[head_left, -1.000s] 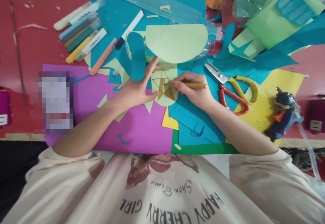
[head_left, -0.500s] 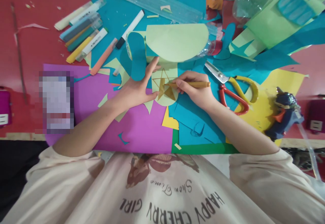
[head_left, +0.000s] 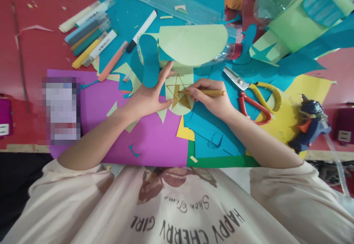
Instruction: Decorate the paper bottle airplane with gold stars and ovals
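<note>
A pale green paper piece (head_left: 184,109) with a rounded end bears a star outline (head_left: 178,83), partly filled in brown-yellow. My right hand (head_left: 211,98) grips a mustard-coloured marker (head_left: 212,93), its tip at the star. On the left, my left hand (head_left: 151,96) lies with thumb and fingers spread, touching the paper's left side and upper part. Just above stands a plastic bottle (head_left: 219,54) lying sideways, mostly covered by a pale green paper flap (head_left: 193,45) and a blue paper strip (head_left: 151,61).
Scissors (head_left: 243,85) with red and yellow handles lie right of my right hand. A dark blue glue gun (head_left: 309,126) is at far right. Several markers (head_left: 91,34) lie upper left, above a blurred phone (head_left: 62,111). Purple paper (head_left: 155,144) and scraps spread in front.
The marker has shifted slightly left with my right hand, and the colouring beside its tip looks a little wider. My left hand stays in place.
</note>
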`<control>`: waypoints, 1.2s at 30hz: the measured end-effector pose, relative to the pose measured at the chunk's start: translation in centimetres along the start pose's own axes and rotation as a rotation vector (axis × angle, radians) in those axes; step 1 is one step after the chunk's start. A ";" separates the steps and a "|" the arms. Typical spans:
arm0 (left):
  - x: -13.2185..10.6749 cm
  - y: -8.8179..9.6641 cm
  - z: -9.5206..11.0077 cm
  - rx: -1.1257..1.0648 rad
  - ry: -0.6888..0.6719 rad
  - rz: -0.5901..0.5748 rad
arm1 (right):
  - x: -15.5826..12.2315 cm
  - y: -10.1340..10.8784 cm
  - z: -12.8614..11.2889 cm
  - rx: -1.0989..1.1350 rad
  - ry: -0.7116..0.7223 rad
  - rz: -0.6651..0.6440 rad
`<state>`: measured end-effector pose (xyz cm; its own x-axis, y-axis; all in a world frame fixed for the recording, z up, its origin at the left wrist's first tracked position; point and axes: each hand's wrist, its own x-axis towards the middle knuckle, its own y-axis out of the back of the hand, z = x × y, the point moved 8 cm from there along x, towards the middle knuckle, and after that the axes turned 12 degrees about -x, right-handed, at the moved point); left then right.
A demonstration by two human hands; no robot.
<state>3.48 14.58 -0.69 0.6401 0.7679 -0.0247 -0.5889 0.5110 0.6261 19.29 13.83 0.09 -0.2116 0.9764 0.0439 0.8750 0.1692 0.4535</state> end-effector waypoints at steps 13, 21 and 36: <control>0.1 -0.1 0.0 0.020 0.017 -0.009 | 0.0 -0.2 0.3 0.017 -0.009 -0.060; 0.1 0.0 -0.1 -0.019 0.025 -0.010 | 0.0 -0.4 0.2 0.022 -0.004 -0.082; 0.1 0.0 -0.1 -0.003 0.023 -0.002 | 0.1 -0.3 0.3 0.016 -0.018 -0.072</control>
<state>3.51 14.66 -0.81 0.6300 0.7754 -0.0443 -0.5889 0.5141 0.6236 19.19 13.92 -0.32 -0.2663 0.9639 -0.0044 0.8649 0.2410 0.4404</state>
